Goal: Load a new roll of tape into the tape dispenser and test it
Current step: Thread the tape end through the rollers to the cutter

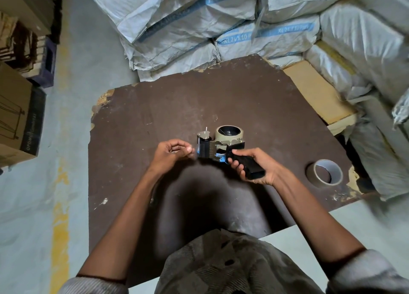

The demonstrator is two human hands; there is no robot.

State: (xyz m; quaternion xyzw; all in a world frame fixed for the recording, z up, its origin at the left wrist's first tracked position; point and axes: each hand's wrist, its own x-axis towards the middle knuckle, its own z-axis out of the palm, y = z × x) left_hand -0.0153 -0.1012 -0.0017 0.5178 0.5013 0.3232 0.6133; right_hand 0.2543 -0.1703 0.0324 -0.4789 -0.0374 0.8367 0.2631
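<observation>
A black and metal tape dispenser (212, 148) is held just above the dark brown board (177, 107). A beige roll of tape (230, 133) sits on its hub at the far side. My right hand (252, 166) grips the dispenser's black handle. My left hand (174, 153) is at the dispenser's front end, thumb and fingers pinched on what looks like the clear tape end by the blade. A second roll of tape (324, 173), brown with a grey core, lies flat on the board to the right.
Stacked grey woven sacks (199, 23) line the far and right sides. A flat cardboard sheet (316, 94) lies at the board's right. Cardboard boxes (15, 116) stand on the left beside a concrete floor with a yellow line (60, 205).
</observation>
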